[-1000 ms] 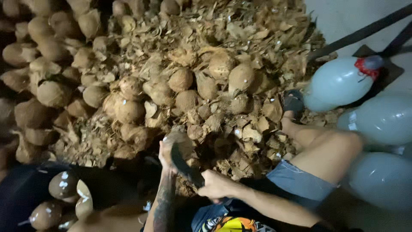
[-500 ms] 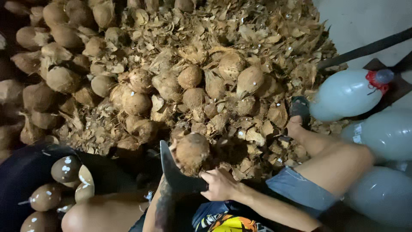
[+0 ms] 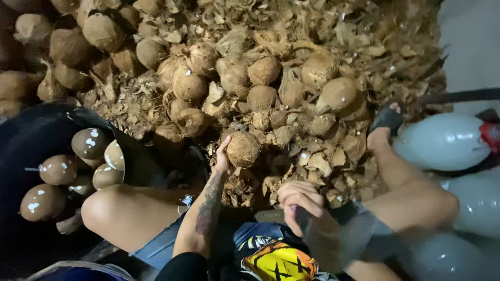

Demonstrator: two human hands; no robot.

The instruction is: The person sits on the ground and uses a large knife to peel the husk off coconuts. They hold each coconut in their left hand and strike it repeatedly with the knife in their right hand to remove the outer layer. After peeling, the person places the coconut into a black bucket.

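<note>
My left hand [image 3: 223, 157] holds a round brown coconut [image 3: 242, 148] out in front of me, over the litter of husk pieces. My right hand [image 3: 302, 205] is drawn back near my lap, fist closed on the handle of a broad knife [image 3: 359, 229], whose blade is blurred and points down to the right. The coconut and the blade are apart. My bare knees frame the scene left and right.
A large heap of brown coconuts [image 3: 263, 70] and husk scraps [image 3: 364, 41] fills the floor ahead. A dark tub [image 3: 31, 135] at left holds several peeled wet coconuts [image 3: 57, 169]. Pale grey jugs [image 3: 442, 141] lie at right beside my sandalled foot [image 3: 386, 119].
The knife has swung away from the coconut, down and to the right toward my lap. My left hand still holds the coconut, now slightly further forward. The view has shifted right.
</note>
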